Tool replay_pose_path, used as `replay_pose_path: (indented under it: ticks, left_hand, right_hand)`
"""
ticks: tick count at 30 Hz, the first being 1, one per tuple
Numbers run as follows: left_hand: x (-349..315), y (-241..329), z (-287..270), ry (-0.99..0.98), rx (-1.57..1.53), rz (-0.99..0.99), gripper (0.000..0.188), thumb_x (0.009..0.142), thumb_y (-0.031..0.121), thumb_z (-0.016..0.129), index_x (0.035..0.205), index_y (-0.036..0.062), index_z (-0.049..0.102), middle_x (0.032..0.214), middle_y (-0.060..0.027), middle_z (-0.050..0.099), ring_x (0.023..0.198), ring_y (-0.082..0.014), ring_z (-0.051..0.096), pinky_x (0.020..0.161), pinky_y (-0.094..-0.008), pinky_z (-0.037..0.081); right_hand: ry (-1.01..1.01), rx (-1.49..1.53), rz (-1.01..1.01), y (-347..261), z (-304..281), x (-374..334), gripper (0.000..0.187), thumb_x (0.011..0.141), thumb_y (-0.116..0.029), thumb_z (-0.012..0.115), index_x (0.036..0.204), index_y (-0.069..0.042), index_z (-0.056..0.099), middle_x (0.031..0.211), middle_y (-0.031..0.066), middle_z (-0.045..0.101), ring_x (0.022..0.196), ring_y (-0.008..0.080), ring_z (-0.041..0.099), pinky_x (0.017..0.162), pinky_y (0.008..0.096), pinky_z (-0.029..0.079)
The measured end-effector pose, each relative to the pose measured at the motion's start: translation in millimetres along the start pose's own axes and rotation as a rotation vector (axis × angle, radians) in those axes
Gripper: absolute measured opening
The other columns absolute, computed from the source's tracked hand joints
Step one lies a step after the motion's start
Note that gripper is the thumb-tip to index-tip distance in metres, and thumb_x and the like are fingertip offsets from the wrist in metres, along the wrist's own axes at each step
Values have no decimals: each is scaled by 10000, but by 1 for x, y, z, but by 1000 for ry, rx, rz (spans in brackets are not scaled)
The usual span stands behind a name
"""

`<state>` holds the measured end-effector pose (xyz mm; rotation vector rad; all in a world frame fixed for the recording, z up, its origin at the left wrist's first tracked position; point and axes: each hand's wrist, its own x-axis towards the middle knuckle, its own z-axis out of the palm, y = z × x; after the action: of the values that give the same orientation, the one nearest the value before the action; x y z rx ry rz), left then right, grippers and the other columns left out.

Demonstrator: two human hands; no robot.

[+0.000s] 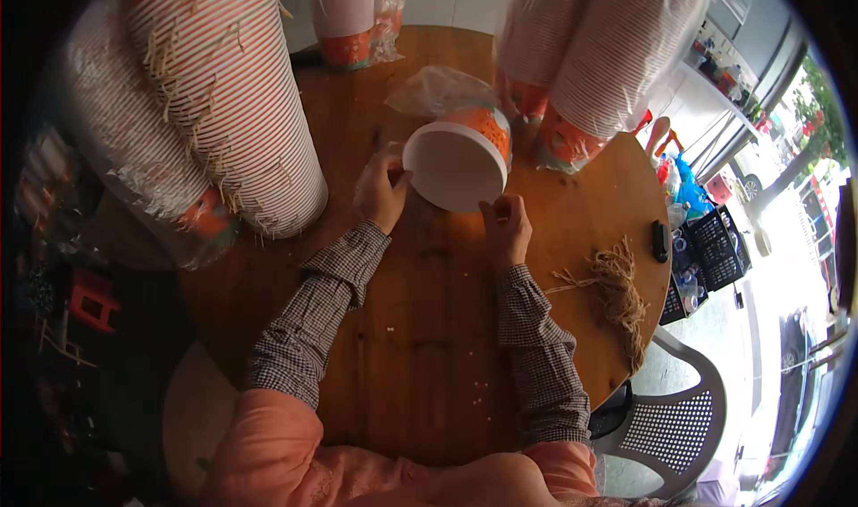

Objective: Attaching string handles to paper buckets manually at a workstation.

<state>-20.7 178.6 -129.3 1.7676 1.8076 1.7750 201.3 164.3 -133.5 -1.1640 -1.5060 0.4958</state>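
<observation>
Tub (454, 169) (orange/white) is mid-bench, tipped w/ open mouth toward the person. L hand (384, 198) curled at its L rim, R hand (506, 228) bunched at lower-R rim; hands apart from e/o. Can't tell if either is actually clamped on the rim.

Risks (my read): tub prob. rolls or slips if one side lets go, b/c it's tilted and round. Thin rim could bend if pinched hard. Clear plastic bag (438, 91) sits right behind tub, may snag or drag along w/ it.

Around: tall unwrapped stack (237, 96) on L, loose strands hanging off it; could topple if L forearm bumps it. Bagged stack (134, 122) next to it, farther L. More bagged stacks (617, 60) upper R, near tub, so little room to push that way; another wrapped stack (349, 15) at far edge. String bundle (617, 292) on bench (429, 283) R of R forearm, poss. catches sleeve. Small black item (660, 240) near R edge, could get knocked off. Chair (675, 418) lower R, black crates (719, 248) beyond bench, neither blocking hands.
</observation>
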Motion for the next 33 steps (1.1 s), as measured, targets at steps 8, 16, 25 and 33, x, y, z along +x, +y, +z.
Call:
replay_pose_path:
  ticks: [8,16,25,33]
  left_hand:
    - [14,-17,8,-54,92,69,259,747,152,723,928,24,589,898,-98,629,810,-244,625,710,-363,499]
    - [7,-16,9,-83,112,44,245,750,152,720,916,25,592,861,-91,627,797,-238,624,706,-356,496]
    - [-21,-26,-3,-123,-169,72,253,828,122,627,1036,8,539,861,-96,587,745,-206,603,636,-348,504]
    - [-71,-6,-55,-159,-293,17,242,857,103,648,1039,-5,530,858,-60,569,742,-143,573,661,-282,479]
  right_hand:
    - [131,40,134,15,19,28,183,828,-108,678,901,-33,528,761,54,598,662,127,590,594,284,494]
    - [103,0,120,9,13,22,182,829,-104,651,950,-32,537,764,86,622,685,169,620,634,302,515]
    - [-104,11,-2,-5,-3,2,655,796,36,509,1421,-111,376,910,107,626,712,119,580,614,274,488]
    - [9,-76,143,22,-118,-28,160,830,-69,618,973,-46,685,913,103,649,810,188,620,729,310,497]
